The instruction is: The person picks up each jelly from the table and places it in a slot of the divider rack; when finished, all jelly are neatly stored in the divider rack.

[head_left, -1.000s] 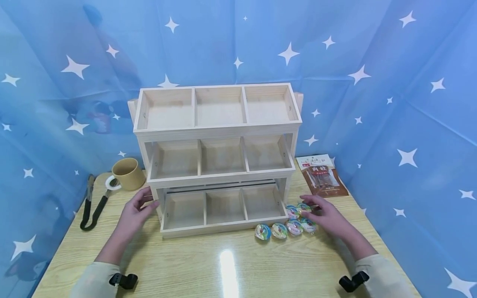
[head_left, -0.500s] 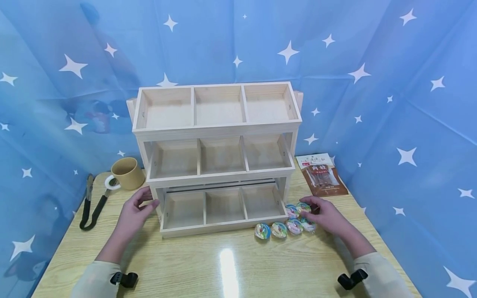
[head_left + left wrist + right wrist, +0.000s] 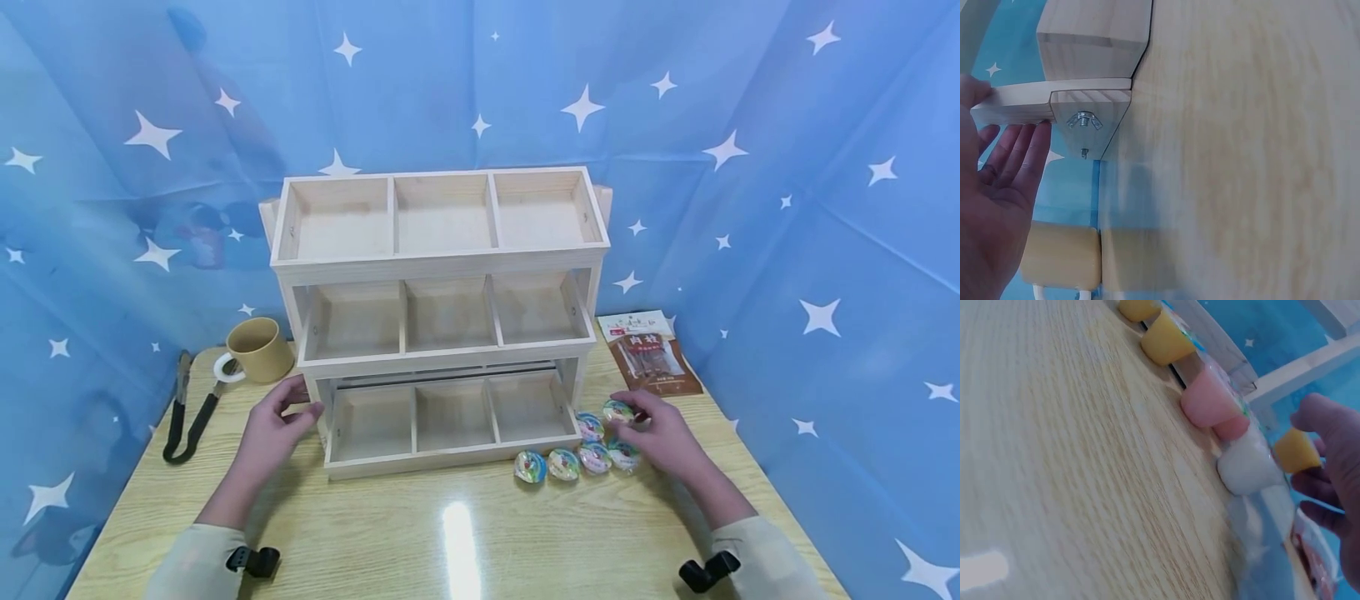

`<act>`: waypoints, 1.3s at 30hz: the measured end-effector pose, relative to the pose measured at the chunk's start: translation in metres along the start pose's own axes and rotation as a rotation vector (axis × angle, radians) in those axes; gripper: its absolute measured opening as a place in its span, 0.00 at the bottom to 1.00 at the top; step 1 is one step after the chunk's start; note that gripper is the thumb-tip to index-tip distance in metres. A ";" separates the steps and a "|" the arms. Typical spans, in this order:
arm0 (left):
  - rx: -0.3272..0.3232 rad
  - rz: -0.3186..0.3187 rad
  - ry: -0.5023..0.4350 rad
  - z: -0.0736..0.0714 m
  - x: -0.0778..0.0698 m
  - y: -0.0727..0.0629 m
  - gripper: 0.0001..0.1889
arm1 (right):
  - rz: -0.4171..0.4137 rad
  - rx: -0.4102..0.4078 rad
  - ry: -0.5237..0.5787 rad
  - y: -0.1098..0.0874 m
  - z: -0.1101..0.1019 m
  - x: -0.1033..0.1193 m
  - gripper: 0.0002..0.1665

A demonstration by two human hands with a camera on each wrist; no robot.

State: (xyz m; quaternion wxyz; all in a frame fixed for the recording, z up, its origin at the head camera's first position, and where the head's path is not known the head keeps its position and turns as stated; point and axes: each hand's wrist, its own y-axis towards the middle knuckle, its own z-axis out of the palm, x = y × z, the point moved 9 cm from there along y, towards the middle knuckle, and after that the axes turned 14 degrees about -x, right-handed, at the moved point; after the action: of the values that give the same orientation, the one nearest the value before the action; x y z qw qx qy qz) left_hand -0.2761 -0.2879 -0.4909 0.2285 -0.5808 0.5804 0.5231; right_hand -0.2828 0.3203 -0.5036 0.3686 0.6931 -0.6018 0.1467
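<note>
My left hand (image 3: 276, 429) holds the side upright of a pale wooden three-tier rack (image 3: 442, 357). In the left wrist view, the thumb lies on one face of that wooden upright (image 3: 1019, 100) and the fingers lie on the other, near a wing nut. At the rack's lower right corner, my right hand (image 3: 662, 432) pinches a yellow jelly cup (image 3: 1295, 451) with a printed lid, raised off the table. Beside it several more jelly cups stand close together, among them a white one (image 3: 1249, 465), a pink one (image 3: 1210, 397) and a yellow one (image 3: 1165, 340).
Left of the rack stand a tan mug (image 3: 262, 354) with a white handle and a black-handled pair of tongs (image 3: 197, 429). A brown snack packet (image 3: 651, 358) lies at the right rear. Blue star-printed cloth (image 3: 480, 75) hangs behind the wooden table (image 3: 390, 542).
My right hand has lifted the yellow jelly cup slightly up from its place among the others. The left hand stays on the rack.
</note>
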 end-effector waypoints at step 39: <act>-0.001 -0.018 -0.015 0.003 0.005 0.008 0.26 | -0.431 0.254 0.263 0.011 0.118 0.212 0.26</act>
State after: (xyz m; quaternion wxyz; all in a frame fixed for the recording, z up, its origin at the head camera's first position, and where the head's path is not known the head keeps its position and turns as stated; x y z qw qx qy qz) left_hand -0.2858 -0.2897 -0.4936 0.2373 -0.5823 0.5731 0.5255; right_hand -0.2718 0.0848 -0.4436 0.3766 0.8207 -0.3645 0.2277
